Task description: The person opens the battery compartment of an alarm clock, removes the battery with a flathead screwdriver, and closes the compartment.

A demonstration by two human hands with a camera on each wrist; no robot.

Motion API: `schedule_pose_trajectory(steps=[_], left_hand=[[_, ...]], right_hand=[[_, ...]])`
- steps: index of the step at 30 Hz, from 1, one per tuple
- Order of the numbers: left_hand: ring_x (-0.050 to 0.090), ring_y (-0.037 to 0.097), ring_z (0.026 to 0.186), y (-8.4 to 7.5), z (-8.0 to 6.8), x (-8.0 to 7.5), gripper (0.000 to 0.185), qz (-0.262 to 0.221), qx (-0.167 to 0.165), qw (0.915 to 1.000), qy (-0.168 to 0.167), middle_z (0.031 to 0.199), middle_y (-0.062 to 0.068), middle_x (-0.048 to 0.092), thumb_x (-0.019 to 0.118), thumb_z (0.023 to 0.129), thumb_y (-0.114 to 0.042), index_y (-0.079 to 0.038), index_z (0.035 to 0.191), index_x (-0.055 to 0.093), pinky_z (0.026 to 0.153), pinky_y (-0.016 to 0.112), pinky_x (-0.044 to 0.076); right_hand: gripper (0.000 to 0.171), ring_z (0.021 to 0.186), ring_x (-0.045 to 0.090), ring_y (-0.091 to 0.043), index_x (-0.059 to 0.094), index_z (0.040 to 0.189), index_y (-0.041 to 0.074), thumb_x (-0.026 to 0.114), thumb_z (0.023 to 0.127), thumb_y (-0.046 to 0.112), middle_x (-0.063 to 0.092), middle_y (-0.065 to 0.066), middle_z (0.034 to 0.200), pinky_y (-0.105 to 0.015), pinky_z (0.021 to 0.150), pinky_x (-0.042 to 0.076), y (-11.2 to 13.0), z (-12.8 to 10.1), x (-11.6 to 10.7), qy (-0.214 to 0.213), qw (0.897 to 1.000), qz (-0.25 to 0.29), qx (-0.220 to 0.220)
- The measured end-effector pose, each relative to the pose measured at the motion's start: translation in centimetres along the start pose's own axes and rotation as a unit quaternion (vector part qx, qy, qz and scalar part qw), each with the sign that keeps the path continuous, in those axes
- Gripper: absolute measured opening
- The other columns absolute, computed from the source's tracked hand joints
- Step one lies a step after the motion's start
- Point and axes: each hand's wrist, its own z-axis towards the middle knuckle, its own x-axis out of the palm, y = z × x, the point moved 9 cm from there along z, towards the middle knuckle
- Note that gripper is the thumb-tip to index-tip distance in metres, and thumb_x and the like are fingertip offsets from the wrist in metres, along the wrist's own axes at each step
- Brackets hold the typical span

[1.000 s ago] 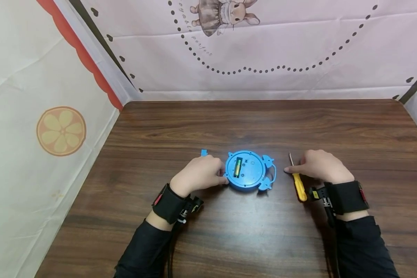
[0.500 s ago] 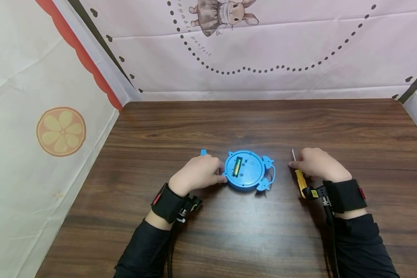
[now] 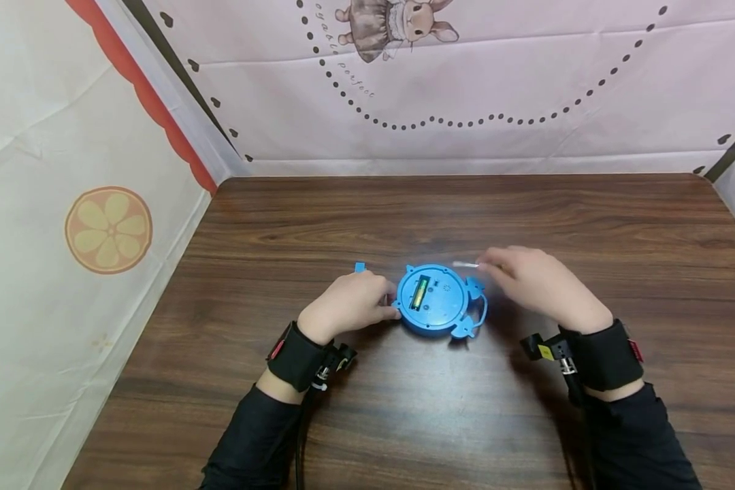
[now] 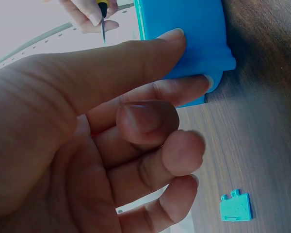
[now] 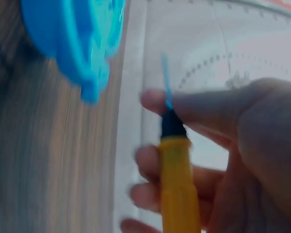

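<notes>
A blue alarm clock (image 3: 444,306) lies face down on the wooden table, its battery slot uncovered with a battery (image 3: 420,293) inside. My left hand (image 3: 352,306) pinches the clock's left edge between thumb and index finger, as the left wrist view shows, with the other fingers curled loosely. Up off the table, my right hand (image 3: 527,282) holds a screwdriver with a yellow handle (image 5: 177,189), black collar and thin metal shaft (image 3: 465,265). The shaft points left, just beyond the clock's far right side. From the head view the handle is hidden behind the hand.
A small blue battery cover (image 4: 235,208) lies on the table beyond my left hand, partly hidden by it in the head view. A printed cloth (image 3: 496,82) hangs behind the table (image 3: 441,211), and another cloth covers the left side.
My right hand has picked the screwdriver up off the table, moved left toward the clock and turned the shaft leftward. The left hand and the clock have stayed in place.
</notes>
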Motion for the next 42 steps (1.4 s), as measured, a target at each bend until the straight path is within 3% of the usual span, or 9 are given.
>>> schedule_pose_trajectory(steps=[3,6,11,15,21,26,32,36,42], left_hand=[[0.045,0.008,0.051,0.1,-0.1,0.0,0.028,-0.002,-0.002,1.0000,-0.002,0.054,-0.008,0.041,0.073,0.095,-0.030,-0.017,0.072,0.063,0.051,0.025,0.034],[0.046,0.008,0.051,0.0,-0.2,-0.1,0.028,-0.002,-0.001,1.0000,-0.004,0.054,-0.008,0.041,0.073,0.095,-0.031,-0.017,0.072,0.063,0.051,0.024,0.033],[0.045,0.008,0.051,-0.1,-0.3,-0.1,0.031,-0.005,0.002,1.0000,-0.005,0.054,-0.007,0.040,0.073,0.095,-0.030,-0.016,0.070,0.062,0.050,0.024,0.032],[0.044,0.008,0.051,-0.2,-0.2,-0.1,0.032,-0.004,0.003,1.0000,-0.003,0.055,-0.008,0.041,0.073,0.095,-0.030,-0.016,0.069,0.061,0.050,0.024,0.031],[0.046,0.008,0.053,-0.1,-0.2,-0.1,0.029,-0.004,0.005,1.0000,-0.002,0.057,-0.007,0.043,0.071,0.096,-0.029,-0.016,0.072,0.061,0.051,0.024,0.033],[0.048,0.009,0.056,0.0,-0.2,-0.2,0.020,0.002,0.008,0.9999,-0.010,0.059,-0.007,0.045,0.068,0.098,-0.029,-0.019,0.082,0.064,0.053,0.025,0.034],[0.049,0.010,0.063,0.2,-0.1,-0.2,0.012,-0.022,0.021,0.9995,-0.011,0.069,-0.005,0.053,0.065,0.101,-0.028,-0.019,0.093,0.066,0.059,0.026,0.036],[0.050,0.011,0.068,0.4,0.0,-0.2,0.011,-0.028,0.029,0.9991,-0.014,0.076,-0.004,0.058,0.064,0.101,-0.027,-0.018,0.095,0.065,0.063,0.026,0.038],[0.050,0.012,0.069,0.5,0.1,-0.2,0.012,-0.031,0.037,0.9986,-0.024,0.077,-0.004,0.058,0.063,0.101,-0.028,-0.019,0.095,0.065,0.064,0.027,0.038]], right_hand=[[0.028,0.059,0.051,-0.014,0.061,0.130,0.011,0.055,0.106,0.023,0.061,-0.001,0.074,-0.034,0.056,0.043,1.8,0.3,0.5,-0.009,1.000,-0.013,-0.022],[0.026,0.055,0.042,-0.017,0.056,0.131,0.014,0.051,0.108,0.024,0.052,-0.003,0.069,-0.033,0.053,0.035,2.4,0.5,0.5,-0.024,0.999,0.037,-0.014],[0.029,0.080,0.054,-0.025,0.057,0.130,0.019,0.045,0.109,0.034,0.062,-0.009,0.107,-0.036,0.064,0.044,1.7,0.2,-0.4,-0.050,0.978,0.202,0.032],[0.038,0.086,0.055,-0.023,0.057,0.139,0.014,0.044,0.109,0.033,0.059,-0.009,0.115,-0.029,0.068,0.048,0.6,-0.1,-0.9,-0.064,0.934,0.343,0.072],[0.044,0.131,0.053,-0.019,0.041,0.154,0.011,0.034,0.110,0.014,0.048,-0.010,0.149,-0.026,0.103,0.046,0.5,0.0,-1.2,-0.071,0.832,0.548,0.047],[0.052,0.139,0.045,-0.017,0.039,0.155,0.013,0.041,0.105,-0.002,0.042,-0.011,0.156,-0.026,0.108,0.040,0.4,0.4,-1.4,-0.088,0.802,0.590,0.030],[0.064,0.133,0.052,-0.014,0.041,0.154,0.012,0.064,0.096,-0.003,0.052,-0.009,0.148,-0.023,0.103,0.044,-0.1,0.6,-0.9,-0.101,0.784,0.612,0.029],[0.055,0.123,0.061,-0.016,0.050,0.147,0.009,0.069,0.096,0.007,0.064,-0.009,0.132,-0.023,0.100,0.047,-0.4,0.6,-0.7,-0.126,0.790,0.599,0.029],[0.048,0.096,0.067,-0.020,0.052,0.139,0.004,0.061,0.101,0.033,0.065,-0.012,0.107,-0.027,0.087,0.055,-0.4,1.1,-0.2,-0.148,0.843,0.515,0.046]])
